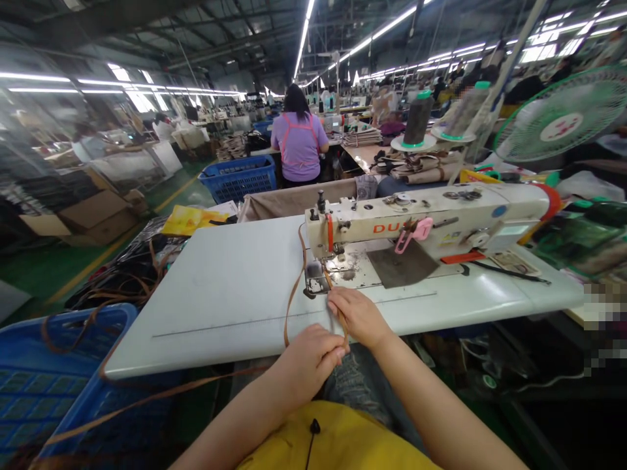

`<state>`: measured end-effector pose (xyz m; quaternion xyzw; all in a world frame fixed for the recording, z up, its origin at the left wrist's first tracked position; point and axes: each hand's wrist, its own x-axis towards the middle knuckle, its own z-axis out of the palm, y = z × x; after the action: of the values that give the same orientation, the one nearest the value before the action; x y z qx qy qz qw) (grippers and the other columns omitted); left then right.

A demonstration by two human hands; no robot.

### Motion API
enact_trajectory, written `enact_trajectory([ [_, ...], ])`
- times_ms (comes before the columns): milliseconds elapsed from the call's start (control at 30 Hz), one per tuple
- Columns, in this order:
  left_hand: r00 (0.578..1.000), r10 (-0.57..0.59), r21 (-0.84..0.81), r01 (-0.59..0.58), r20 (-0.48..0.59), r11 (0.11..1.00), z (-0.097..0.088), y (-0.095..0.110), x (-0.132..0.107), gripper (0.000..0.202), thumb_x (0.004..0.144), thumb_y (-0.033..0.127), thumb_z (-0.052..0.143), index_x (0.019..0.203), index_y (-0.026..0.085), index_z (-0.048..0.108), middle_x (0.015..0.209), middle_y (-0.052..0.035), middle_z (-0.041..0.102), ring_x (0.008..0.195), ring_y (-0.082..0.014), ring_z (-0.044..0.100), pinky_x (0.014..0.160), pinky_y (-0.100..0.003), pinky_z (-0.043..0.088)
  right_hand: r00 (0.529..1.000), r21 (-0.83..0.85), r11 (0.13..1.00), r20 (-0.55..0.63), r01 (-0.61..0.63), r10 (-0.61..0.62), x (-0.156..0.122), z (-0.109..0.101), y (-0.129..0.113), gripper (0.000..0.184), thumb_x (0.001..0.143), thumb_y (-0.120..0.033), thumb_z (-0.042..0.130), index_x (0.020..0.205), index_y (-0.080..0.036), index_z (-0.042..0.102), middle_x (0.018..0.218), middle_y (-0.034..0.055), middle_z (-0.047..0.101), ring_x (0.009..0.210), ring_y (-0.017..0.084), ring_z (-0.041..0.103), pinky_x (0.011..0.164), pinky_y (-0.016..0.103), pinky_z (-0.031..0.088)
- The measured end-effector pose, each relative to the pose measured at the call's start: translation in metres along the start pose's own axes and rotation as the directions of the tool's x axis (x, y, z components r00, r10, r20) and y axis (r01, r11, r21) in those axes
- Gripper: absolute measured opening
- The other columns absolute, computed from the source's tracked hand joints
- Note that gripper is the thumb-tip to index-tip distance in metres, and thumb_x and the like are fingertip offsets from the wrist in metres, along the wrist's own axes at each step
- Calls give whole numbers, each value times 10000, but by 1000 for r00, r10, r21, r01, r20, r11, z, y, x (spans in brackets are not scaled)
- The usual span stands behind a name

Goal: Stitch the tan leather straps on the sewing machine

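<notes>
A cream sewing machine (431,219) stands on a white table (220,294). A thin brown strap (292,294) runs from under the machine's presser foot (316,277) toward the table's front edge and trails down to the left. My left hand (308,362) is closed, pinching the strap at the table's front edge. My right hand (355,313) lies just in front of the presser foot, fingers curled and pressed on the same strap.
A blue basket (53,372) with more brown strap sits at lower left. Thread cones (418,117) and a green fan (563,124) stand behind the machine. A person in a purple shirt (298,143) sits ahead beside another blue basket (240,176). Cardboard boxes (93,215) lie left.
</notes>
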<state>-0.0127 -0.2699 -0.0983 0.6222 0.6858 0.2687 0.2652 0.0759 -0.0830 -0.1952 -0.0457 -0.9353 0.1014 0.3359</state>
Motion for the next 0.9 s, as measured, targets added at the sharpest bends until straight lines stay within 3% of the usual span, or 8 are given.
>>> enact_trajectory([
  [167, 983, 121, 114, -137, 141, 984, -1, 40, -25, 265, 1065, 227, 477, 835, 211, 608, 856, -22, 703, 876, -201, 601, 830, -310, 439, 1000, -18, 1000, -28, 7, -7, 3, 4, 1, 268, 1093, -288, 510, 1199, -163, 722, 1267, 132, 759, 1203, 269, 707, 1075, 457, 579],
  [367, 913, 272, 63, -304, 303, 950, 2, 67, -39, 264, 1084, 282, 496, 907, 198, 672, 897, -34, 747, 886, -192, 658, 834, -284, 480, 999, -46, 999, -43, 14, -16, 4, 3, 1, 287, 1091, -293, 511, 1206, -165, 741, 1279, 133, 758, 1221, 273, 700, 1100, 465, 572],
  [600, 890, 329, 56, -364, 315, 930, 14, 69, -42, 251, 1081, 296, 526, 1008, 175, 733, 952, -59, 795, 918, -196, 701, 862, -269, 498, 999, -86, 996, -44, 13, -17, 4, 4, 1, 308, 1091, -293, 510, 1222, -134, 740, 1261, 138, 767, 1200, 286, 708, 1107, 463, 566],
  [900, 908, 300, -4, -313, 293, 950, 22, 65, -47, 225, 1070, 294, 548, 982, 209, 737, 959, -50, 799, 933, -204, 724, 863, -266, 516, 999, -100, 995, -35, 7, -11, 3, 3, -1, 294, 1078, -280, 536, 1239, -149, 745, 1253, 153, 767, 1230, 290, 701, 1111, 484, 560],
])
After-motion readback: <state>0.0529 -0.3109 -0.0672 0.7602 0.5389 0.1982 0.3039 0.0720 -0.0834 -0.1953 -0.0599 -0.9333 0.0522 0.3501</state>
